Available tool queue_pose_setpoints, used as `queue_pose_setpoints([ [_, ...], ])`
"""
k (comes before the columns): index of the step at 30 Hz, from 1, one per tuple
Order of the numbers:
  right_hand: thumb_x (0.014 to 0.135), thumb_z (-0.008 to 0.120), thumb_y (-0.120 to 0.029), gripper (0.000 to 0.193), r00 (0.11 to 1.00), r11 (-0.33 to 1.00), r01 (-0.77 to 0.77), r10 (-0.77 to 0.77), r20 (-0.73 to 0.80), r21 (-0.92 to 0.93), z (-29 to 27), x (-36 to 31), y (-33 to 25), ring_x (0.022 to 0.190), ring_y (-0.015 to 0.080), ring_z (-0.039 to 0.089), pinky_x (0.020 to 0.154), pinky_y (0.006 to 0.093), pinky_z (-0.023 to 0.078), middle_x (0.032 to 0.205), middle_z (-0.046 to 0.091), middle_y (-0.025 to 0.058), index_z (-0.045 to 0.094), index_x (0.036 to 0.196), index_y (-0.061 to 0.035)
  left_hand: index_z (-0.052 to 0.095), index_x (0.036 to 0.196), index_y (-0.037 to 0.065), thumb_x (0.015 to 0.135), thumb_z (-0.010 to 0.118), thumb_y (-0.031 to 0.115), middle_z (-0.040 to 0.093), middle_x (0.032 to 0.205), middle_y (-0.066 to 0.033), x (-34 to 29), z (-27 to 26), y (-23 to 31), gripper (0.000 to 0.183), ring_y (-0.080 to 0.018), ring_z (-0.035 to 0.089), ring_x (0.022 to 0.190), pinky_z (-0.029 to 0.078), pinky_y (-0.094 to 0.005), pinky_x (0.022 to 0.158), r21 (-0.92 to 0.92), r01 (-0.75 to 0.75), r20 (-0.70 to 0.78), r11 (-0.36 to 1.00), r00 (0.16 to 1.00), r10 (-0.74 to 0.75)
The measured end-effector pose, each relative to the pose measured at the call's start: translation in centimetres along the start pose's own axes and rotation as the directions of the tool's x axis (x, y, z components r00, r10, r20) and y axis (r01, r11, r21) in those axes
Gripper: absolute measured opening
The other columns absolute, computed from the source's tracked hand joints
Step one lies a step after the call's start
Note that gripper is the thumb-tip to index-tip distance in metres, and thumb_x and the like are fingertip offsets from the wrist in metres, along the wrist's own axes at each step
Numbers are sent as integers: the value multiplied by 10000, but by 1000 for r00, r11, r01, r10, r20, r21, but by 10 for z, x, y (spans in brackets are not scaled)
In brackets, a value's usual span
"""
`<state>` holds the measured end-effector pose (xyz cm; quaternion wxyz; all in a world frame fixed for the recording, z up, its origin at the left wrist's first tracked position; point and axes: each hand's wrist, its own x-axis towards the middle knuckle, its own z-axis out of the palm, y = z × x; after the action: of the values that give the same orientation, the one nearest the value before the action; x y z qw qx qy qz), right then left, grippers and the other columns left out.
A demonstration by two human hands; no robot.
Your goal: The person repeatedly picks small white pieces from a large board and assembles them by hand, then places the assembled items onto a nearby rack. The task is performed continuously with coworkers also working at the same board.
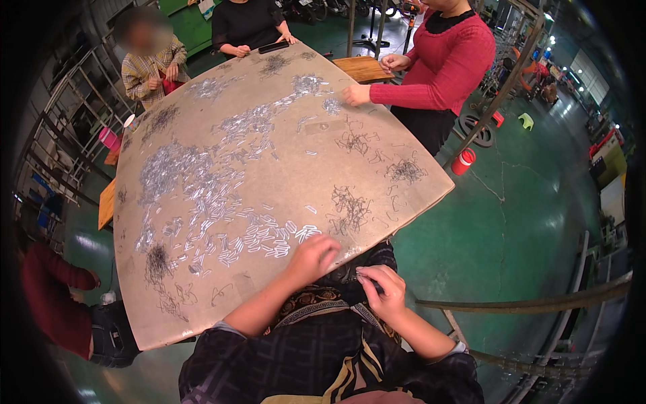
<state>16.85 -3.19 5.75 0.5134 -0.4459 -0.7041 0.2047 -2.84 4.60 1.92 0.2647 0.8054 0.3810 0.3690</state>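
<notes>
My left hand (315, 258) is over the near edge of the table (282, 182), its fingers curled together. What it holds, if anything, is hidden. Beside its fingertips lie shiny silver oval metal loops (259, 234), part of a large scatter. My right hand (385, 291) is off the table edge, in front of my body. Its thumb and forefinger pinch something small, too tiny to name. Beyond my hands, a tangle of thin dark wire pieces (350, 209) rests on the tabletop.
More dark wire heaps (159, 264) lie around the table. A person in a red sweater (447, 60) works at the far right, hands over the table; others are at the far side and left. A red container (463, 161) stands on the green floor, right. Metal rails (531, 303) cross the lower right.
</notes>
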Motion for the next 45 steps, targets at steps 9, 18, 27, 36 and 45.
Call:
queue_pose_setpoints([
  [9, 749, 706, 45, 231, 998, 997, 63, -62, 16, -52, 0, 0, 3, 735, 262, 644, 671, 340, 502, 842, 678, 105, 678, 968, -23, 673, 759, 20, 747, 566, 101, 653, 808, -134, 57, 33, -81, 134, -272, 636, 828, 537, -365, 716, 655, -47, 85, 754, 996, -12],
  [18, 794, 686, -2, 222, 998, 998, 50, -49, 25, -32, -2, -4, 2, 772, 276, 629, 723, 363, 495, 814, 639, 97, 666, 1010, -47, 658, 691, 36, 690, 591, 60, 654, 743, -137, 78, 45, -59, 70, -256, 663, 711, 552, -332, 627, 806, -159, 218, 571, 975, -37],
  [27, 810, 673, -17, 221, 999, 999, 32, -31, 33, -41, -8, -10, -2, 790, 278, 629, 734, 368, 493, 830, 641, 96, 658, 1027, -54, 595, 832, 2, 803, 535, 51, 640, 839, -204, 72, 24, -74, 82, -381, 623, 803, 507, -445, 699, 566, 52, -68, 823, 998, -16],
  [36, 812, 669, -18, 230, 999, 999, 24, -23, 30, -26, -4, -8, 2, 781, 282, 623, 725, 369, 488, 832, 640, 100, 650, 1039, -51, 496, 939, 19, 888, 540, 100, 602, 878, -207, 18, 20, -48, 105, -407, 609, 820, 479, -486, 693, 463, 236, -42, 854, 969, -245],
  [45, 811, 669, -18, 240, 999, 1000, 10, -9, 47, -26, -4, -8, 1, 788, 286, 626, 732, 373, 489, 841, 644, 104, 651, 1048, -52, 512, 944, 22, 888, 557, 97, 626, 853, -217, 2, 15, -30, 103, -406, 628, 804, 488, -479, 678, 356, 209, 2, 911, 975, -224],
])
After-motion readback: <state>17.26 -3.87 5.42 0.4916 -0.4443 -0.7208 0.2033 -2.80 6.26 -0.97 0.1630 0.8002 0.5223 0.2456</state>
